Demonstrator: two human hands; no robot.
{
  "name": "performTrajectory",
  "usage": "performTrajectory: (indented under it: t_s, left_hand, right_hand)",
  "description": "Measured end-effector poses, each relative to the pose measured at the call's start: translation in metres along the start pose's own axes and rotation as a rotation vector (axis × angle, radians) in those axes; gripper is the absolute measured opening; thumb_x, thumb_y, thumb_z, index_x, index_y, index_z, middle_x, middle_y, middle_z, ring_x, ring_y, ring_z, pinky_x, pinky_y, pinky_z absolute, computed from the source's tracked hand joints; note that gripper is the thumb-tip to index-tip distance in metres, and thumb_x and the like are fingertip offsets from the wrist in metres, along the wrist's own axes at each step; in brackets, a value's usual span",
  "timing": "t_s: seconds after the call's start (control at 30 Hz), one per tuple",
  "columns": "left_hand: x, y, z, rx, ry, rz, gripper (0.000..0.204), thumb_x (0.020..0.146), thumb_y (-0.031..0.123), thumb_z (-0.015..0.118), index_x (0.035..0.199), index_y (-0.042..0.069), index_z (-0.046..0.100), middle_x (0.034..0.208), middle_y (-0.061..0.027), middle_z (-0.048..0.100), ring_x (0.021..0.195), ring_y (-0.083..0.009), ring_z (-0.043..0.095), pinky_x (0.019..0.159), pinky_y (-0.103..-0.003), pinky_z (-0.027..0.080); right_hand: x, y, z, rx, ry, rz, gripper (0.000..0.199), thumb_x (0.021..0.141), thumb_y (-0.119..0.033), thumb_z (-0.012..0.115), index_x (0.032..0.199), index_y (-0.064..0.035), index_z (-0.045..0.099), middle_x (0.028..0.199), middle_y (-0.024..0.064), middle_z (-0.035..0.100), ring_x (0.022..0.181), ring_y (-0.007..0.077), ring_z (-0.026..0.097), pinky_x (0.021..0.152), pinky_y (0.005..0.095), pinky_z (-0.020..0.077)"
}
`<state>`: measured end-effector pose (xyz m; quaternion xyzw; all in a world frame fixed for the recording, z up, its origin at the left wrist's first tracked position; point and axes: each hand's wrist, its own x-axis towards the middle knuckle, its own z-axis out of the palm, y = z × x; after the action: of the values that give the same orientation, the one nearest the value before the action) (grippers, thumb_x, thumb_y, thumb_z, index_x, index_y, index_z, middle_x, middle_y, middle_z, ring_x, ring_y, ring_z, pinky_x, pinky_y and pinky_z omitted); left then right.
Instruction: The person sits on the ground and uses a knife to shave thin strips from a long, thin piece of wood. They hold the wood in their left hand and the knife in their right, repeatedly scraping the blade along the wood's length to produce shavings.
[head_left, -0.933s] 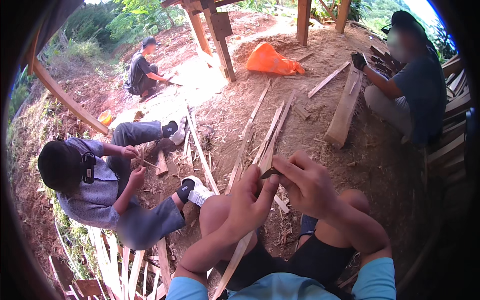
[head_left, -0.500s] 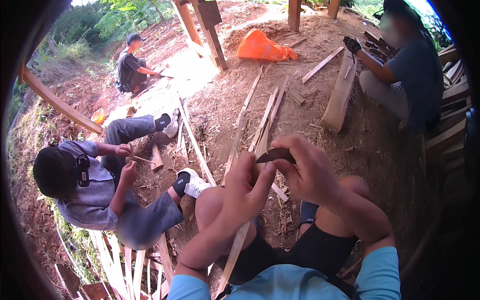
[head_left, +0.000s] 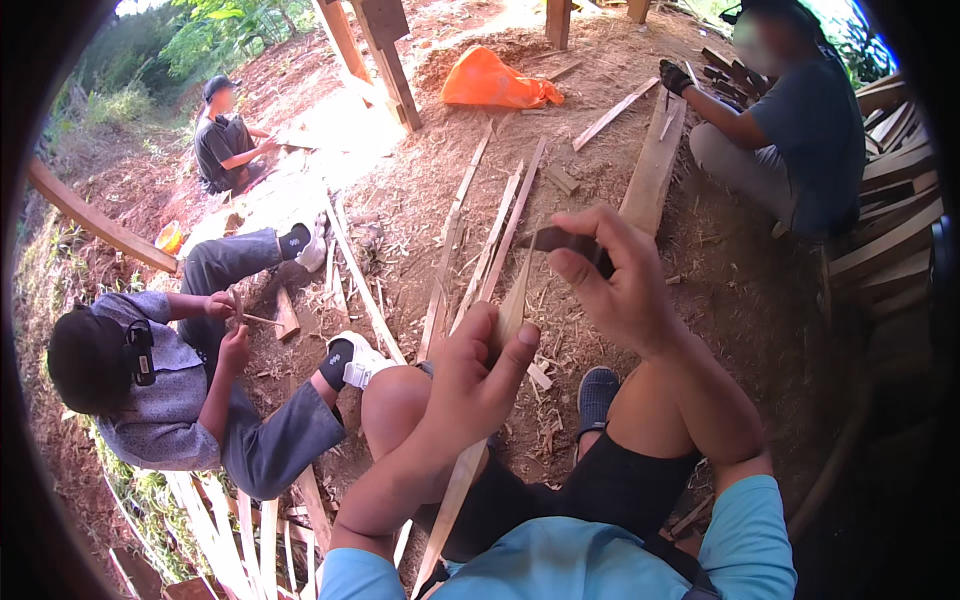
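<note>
My left hand (head_left: 478,375) is closed round a pale, thin wooden strip (head_left: 515,302), thumb along one side. Beyond the fist the strip narrows to a fine far end. What looks like the same strip runs back below the hand, over my lap toward the lower edge. In my right hand (head_left: 622,290) is a small dark-bladed knife (head_left: 562,240), pinched between thumb and fingers. Its blade lies at or very close to the strip's thin far end; whether it touches I cannot tell. The knife's rear part is hidden by my fingers.
At left, a seated co-worker (head_left: 165,385) holds a small wooden piece. Another crouches at back left (head_left: 225,145); a third sits at right (head_left: 805,140) beside a thick plank (head_left: 652,175). Strips (head_left: 460,230), shavings and an orange bag (head_left: 495,80) lie on the dirt; timber (head_left: 895,210) is stacked right.
My right hand and the knife have moved away from my left thumb, out to the strip's far end, leaving a gap between the hands. The whole view has shifted slightly.
</note>
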<state>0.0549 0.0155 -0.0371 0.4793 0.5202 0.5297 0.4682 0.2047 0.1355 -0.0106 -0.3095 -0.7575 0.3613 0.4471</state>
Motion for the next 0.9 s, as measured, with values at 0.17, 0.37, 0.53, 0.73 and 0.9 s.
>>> performTrajectory:
  t_s: [0.17, 0.37, 0.53, 0.73, 0.9]
  left_hand:
    - [-0.001, 0.016, -0.006, -0.145, 0.035, -0.116, 0.021, 0.098, 0.023, 0.047, 0.098, 0.002, 0.049, 0.054, 0.0066, 0.041, 0.038, -0.0005, 0.033, 0.034, -0.016, 0.027]
    - [0.003, 0.016, -0.012, -0.229, 0.053, -0.166, 0.020, 0.100, 0.021, 0.038, 0.098, 0.004, 0.050, 0.052, 0.0019, 0.044, 0.039, -0.0043, 0.037, 0.035, -0.019, 0.029]
    - [0.004, 0.019, -0.006, -0.213, 0.121, -0.218, 0.019, 0.100, 0.021, 0.039, 0.096, 0.006, 0.049, 0.050, 0.0025, 0.042, 0.037, -0.0046, 0.036, 0.035, -0.019, 0.029]
    - [0.005, 0.012, -0.008, -0.179, 0.035, -0.168, 0.021, 0.099, 0.023, 0.040, 0.091, 0.007, 0.050, 0.050, 0.0040, 0.042, 0.033, -0.0036, 0.034, 0.030, -0.018, 0.025]
    - [0.004, 0.016, -0.005, -0.212, 0.070, -0.177, 0.023, 0.099, 0.023, 0.040, 0.086, 0.006, 0.048, 0.048, 0.0034, 0.040, 0.031, -0.0049, 0.031, 0.029, -0.019, 0.024]
  right_hand:
    - [-0.011, 0.002, 0.008, -0.053, -0.007, 0.007, 0.022, 0.087, -0.017, 0.064, 0.101, -0.0018, 0.056, 0.079, 0.0118, 0.062, 0.069, 0.0228, 0.064, 0.061, 0.0317, 0.0477]
    - [-0.015, -0.009, 0.008, 0.086, -0.162, 0.000, 0.021, 0.085, -0.015, 0.065, 0.100, -0.0025, 0.056, 0.077, 0.0123, 0.060, 0.065, 0.0253, 0.060, 0.060, 0.0333, 0.0465]
    - [-0.017, -0.006, 0.017, 0.058, -0.298, -0.078, 0.024, 0.086, -0.017, 0.065, 0.103, -0.0024, 0.057, 0.084, 0.0088, 0.059, 0.069, 0.0185, 0.059, 0.060, 0.0291, 0.0449]
    - [-0.007, 0.001, 0.017, -0.005, -0.099, -0.107, 0.020, 0.085, -0.013, 0.064, 0.098, -0.0014, 0.055, 0.078, 0.0140, 0.060, 0.075, 0.0319, 0.063, 0.064, 0.0373, 0.0484]
    - [-0.013, -0.008, 0.018, -0.001, -0.231, -0.216, 0.022, 0.085, -0.014, 0.064, 0.100, -0.0018, 0.055, 0.082, 0.0151, 0.061, 0.075, 0.0344, 0.062, 0.064, 0.0376, 0.0475]
